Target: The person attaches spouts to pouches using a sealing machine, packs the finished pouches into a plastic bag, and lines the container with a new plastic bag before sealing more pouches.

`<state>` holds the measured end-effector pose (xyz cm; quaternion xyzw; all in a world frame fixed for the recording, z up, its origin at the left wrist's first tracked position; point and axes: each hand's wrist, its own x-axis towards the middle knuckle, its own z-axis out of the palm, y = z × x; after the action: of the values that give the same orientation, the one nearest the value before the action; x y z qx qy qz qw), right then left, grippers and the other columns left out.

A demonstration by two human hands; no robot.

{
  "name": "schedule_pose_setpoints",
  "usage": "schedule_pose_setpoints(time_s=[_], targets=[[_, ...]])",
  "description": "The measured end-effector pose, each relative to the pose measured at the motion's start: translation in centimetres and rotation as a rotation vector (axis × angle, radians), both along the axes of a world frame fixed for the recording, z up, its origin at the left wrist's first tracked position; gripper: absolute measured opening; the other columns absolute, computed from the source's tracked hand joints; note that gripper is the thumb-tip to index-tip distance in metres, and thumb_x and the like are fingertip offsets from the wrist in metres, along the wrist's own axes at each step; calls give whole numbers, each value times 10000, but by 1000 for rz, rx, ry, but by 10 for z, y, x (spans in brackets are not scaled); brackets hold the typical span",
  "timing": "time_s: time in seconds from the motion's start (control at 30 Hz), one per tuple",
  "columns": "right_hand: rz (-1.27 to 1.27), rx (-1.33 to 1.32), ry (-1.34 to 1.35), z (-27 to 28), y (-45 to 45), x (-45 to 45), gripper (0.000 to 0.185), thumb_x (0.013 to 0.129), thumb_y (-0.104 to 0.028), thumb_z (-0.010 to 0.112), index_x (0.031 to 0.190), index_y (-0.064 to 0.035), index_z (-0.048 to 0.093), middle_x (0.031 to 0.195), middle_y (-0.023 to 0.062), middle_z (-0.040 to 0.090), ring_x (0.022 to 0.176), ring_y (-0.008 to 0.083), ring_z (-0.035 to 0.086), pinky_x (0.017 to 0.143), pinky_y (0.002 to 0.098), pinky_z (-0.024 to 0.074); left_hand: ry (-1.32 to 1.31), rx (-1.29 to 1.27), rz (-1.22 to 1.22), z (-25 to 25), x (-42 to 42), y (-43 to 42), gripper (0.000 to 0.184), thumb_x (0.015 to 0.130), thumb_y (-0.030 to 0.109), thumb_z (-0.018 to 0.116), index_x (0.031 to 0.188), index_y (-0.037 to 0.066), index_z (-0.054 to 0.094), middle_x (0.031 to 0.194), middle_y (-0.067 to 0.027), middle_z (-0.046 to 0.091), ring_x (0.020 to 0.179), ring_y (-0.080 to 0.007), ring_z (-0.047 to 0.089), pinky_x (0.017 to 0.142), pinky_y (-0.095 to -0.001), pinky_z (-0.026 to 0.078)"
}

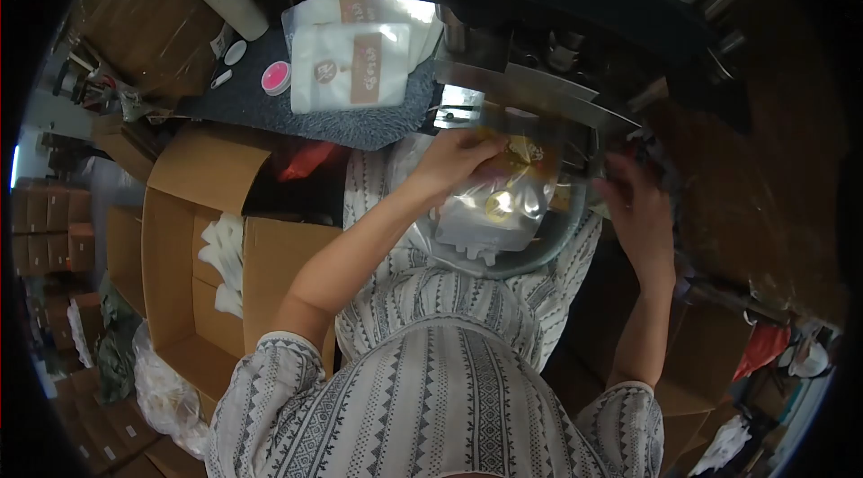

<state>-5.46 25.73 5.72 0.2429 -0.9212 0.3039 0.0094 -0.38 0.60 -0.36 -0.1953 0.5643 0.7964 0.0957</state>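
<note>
My left hand (457,161) pinches the left side of a clear plastic bag (503,208) with gold-yellow print near its top. The bag lies over a grey round basin (562,249) on my lap, under the metal plates of a dark machine (530,82). To the right of the bag, apart from it, is my right hand (636,199). Its fingers are bent and loosely apart, slightly blurred, beside the machine's right side; nothing shows between them. White printed pouches (349,69) lie stacked on a grey towel (360,127) at the upper left.
A pink-topped round tub (276,78) and a white cylinder (227,0) are on the bench at the left. An open cardboard box (193,289) with white pieces (225,253) stands by my left arm. Another carton (701,352) is on the right.
</note>
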Motion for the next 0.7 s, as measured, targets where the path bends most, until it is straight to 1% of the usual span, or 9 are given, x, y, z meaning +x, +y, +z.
schedule_pose_setpoints(time_s=[0.1, 0.17, 0.23, 0.3, 0.33, 0.47, 0.53, 0.57, 0.7], targets=[[-238, 408, 186, -59, 40, -39, 329, 855, -213, 629, 1147, -72, 577, 1024, 184, 644, 932, 359, 620, 739, 411, 509, -27, 50, -31, -12, 2, -6, 301, 921, 201, 602, 1009, -86, 620, 923, -97, 664, 838, -123, 641, 664, -226, 509], [-345, 640, 302, -71, 43, -52, 328, 861, -244, 615, 1140, -74, 575, 1025, 203, 639, 944, 396, 604, 747, 445, 503, 116, -721, -65, -6, 7, -27, 311, 914, 246, 588, 1007, -47, 640, 884, -135, 672, 782, -200, 670, 653, -301, 515], [-388, 466, 60, -66, 29, -50, 341, 868, -272, 590, 1145, -76, 554, 971, 218, 640, 908, 403, 606, 753, 467, 494, 323, -987, 230, 7, 10, -69, 405, 910, 336, 564, 1096, -20, 614, 1098, -204, 615, 1046, -330, 601, 847, -408, 481], [-294, 446, 64, -57, 23, -39, 340, 871, -275, 584, 1146, -77, 552, 952, 218, 640, 898, 403, 606, 757, 463, 495, 419, -1692, 308, -21, 9, -116, 533, 899, 417, 539, 1212, -14, 539, 1313, -253, 467, 1259, -405, 403, 1019, -486, 331], [-204, 423, 78, -49, 21, -34, 339, 874, -277, 578, 1147, -78, 551, 933, 218, 641, 888, 402, 607, 762, 458, 497, 187, -1810, 103, -28, 20, -116, 627, 890, 454, 532, 1321, 11, 436, 1413, -261, 340, 1330, -418, 283, 1081, -539, 189], [-155, 241, 111, -25, 27, -16, 331, 872, -272, 572, 1133, -68, 560, 934, 212, 638, 885, 402, 603, 760, 469, 492, 376, -1881, -19, -39, 57, -87, 653, 864, 369, 587, 1381, 39, 364, 1427, -216, 346, 1314, -383, 337, 1056, -530, 248], [-346, 664, 210, -48, 53, -21, 280, 819, -180, 611, 1064, -46, 591, 932, 201, 640, 861, 380, 619, 705, 465, 510, 375, -1846, -28, -38, 67, -86, 598, 832, 209, 627, 1357, 35, 399, 1403, -189, 392, 1287, -357, 386, 1029, -480, 302], [-355, 671, 210, -59, 58, -23, 280, 819, -180, 611, 1064, -46, 591, 932, 201, 640, 861, 380, 619, 705, 465, 510, 384, -1839, -31, -39, 68, -87, 598, 832, 209, 627, 1357, 35, 399, 1403, -189, 392, 1287, -357, 386, 1029, -480, 302], [-122, 475, 305, -67, 55, -37, 300, 797, -195, 630, 1052, -44, 588, 903, 185, 646, 785, 359, 641, 636, 443, 529, 418, -1842, 57, -38, 65, -86, 536, 810, 60, 601, 1323, 29, 447, 1349, -177, 463, 1231, -337, 457, 996, -407, 356]])
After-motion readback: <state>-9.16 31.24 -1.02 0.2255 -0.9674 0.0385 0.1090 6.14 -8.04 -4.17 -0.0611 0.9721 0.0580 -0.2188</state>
